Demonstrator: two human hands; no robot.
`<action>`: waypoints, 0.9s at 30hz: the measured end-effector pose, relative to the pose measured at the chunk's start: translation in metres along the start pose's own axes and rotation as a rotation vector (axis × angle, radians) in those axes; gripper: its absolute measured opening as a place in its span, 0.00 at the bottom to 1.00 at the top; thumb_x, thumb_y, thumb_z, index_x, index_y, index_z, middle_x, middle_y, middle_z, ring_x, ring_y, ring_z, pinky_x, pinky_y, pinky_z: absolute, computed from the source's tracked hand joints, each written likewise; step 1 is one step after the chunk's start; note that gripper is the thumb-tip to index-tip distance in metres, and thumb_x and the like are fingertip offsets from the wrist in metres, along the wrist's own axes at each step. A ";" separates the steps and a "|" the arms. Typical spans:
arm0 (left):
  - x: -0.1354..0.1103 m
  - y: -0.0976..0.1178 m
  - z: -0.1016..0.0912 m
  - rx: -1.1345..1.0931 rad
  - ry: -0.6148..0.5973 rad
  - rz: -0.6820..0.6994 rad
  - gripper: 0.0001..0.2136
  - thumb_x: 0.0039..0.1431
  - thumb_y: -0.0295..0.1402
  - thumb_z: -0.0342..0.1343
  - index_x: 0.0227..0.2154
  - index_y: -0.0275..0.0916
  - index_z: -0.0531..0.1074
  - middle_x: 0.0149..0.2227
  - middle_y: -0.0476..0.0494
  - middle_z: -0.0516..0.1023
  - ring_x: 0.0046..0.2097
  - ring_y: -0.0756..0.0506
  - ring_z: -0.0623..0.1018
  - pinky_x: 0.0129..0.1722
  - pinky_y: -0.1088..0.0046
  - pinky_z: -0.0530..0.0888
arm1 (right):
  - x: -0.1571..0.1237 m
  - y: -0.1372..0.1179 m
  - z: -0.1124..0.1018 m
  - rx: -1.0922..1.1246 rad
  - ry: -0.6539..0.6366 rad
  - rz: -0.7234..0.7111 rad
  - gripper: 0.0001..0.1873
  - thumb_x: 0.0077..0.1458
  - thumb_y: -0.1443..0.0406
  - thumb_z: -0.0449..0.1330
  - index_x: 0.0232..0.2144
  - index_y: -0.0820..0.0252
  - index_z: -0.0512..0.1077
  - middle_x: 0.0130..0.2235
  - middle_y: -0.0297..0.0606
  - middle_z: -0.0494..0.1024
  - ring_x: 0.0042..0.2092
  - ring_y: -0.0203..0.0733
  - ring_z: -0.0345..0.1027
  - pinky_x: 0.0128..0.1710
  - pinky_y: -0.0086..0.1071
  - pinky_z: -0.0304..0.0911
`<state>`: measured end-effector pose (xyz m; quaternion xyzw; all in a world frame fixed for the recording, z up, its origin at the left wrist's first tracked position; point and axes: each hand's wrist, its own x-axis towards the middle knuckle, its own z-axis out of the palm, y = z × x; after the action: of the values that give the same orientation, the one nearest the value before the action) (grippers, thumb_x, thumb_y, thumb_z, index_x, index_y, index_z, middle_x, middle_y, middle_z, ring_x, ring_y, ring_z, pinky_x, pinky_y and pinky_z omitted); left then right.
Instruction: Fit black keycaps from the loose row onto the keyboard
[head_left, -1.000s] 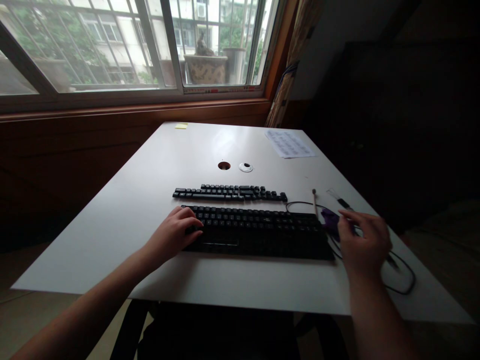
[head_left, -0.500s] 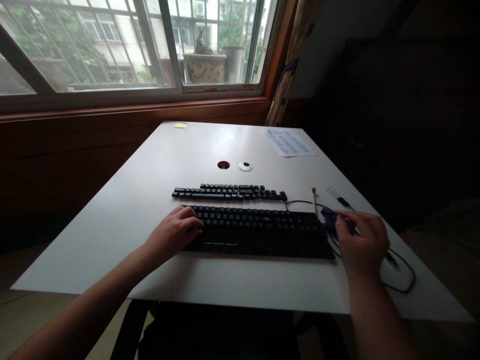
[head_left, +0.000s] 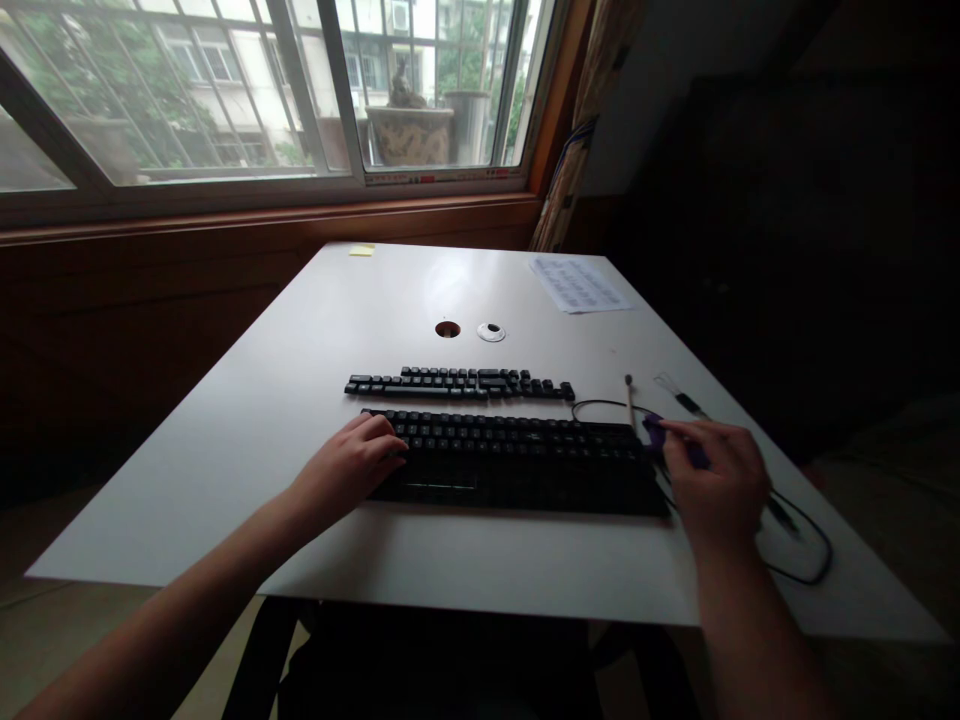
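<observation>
The black keyboard (head_left: 517, 490) lies near the front of the white table; its upper rows carry keycaps, and its lower part is dark without visible caps. My left hand (head_left: 352, 455) is closed around its left end, fingers at the top edge and thumb lower down. Off the keyboard's right end, my right hand (head_left: 720, 480) pinches a purple cloth (head_left: 696, 455), part of which shows between thumb and fingers. Loose black keycaps (head_left: 457, 383) stand in rows just behind the keyboard. A thin brush-like stick (head_left: 630, 400) lies by the cloth.
A black cable (head_left: 825, 550) loops at the right, beside a wire tool with a dark handle (head_left: 686, 403). Farther back are a round hole (head_left: 448, 330), its cover (head_left: 491, 332), printed paper (head_left: 581, 285) and a yellow note (head_left: 361, 250). A window is behind the table (head_left: 225, 450).
My right hand has shifted slightly left, toward the keyboard's right end, with the purple cloth. My left hand and the keyboard look unchanged.
</observation>
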<state>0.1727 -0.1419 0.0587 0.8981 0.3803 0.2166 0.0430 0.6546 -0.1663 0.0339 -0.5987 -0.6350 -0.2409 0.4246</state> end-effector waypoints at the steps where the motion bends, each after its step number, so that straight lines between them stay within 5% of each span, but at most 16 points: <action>1: 0.000 -0.003 0.001 -0.030 0.006 -0.005 0.04 0.66 0.28 0.62 0.42 0.38 0.79 0.41 0.40 0.77 0.43 0.42 0.76 0.44 0.63 0.77 | 0.000 0.000 0.000 0.003 -0.005 0.002 0.07 0.62 0.64 0.63 0.39 0.57 0.81 0.41 0.42 0.79 0.43 0.47 0.74 0.48 0.42 0.71; 14: -0.003 -0.013 0.003 -0.228 0.036 -0.121 0.04 0.65 0.33 0.63 0.41 0.42 0.81 0.40 0.42 0.78 0.43 0.43 0.77 0.44 0.64 0.77 | 0.000 0.000 0.000 0.000 0.025 -0.028 0.06 0.61 0.65 0.64 0.39 0.56 0.81 0.41 0.41 0.78 0.43 0.46 0.74 0.46 0.41 0.72; 27: -0.005 -0.007 0.005 -0.103 0.028 -0.117 0.04 0.65 0.33 0.64 0.40 0.42 0.81 0.40 0.43 0.79 0.44 0.41 0.74 0.44 0.62 0.75 | 0.001 -0.003 -0.002 0.001 0.025 -0.011 0.06 0.62 0.63 0.63 0.37 0.57 0.81 0.40 0.39 0.78 0.42 0.43 0.74 0.45 0.39 0.72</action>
<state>0.1668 -0.1402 0.0504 0.8677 0.4212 0.2455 0.0965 0.6526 -0.1675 0.0366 -0.5922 -0.6329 -0.2503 0.4314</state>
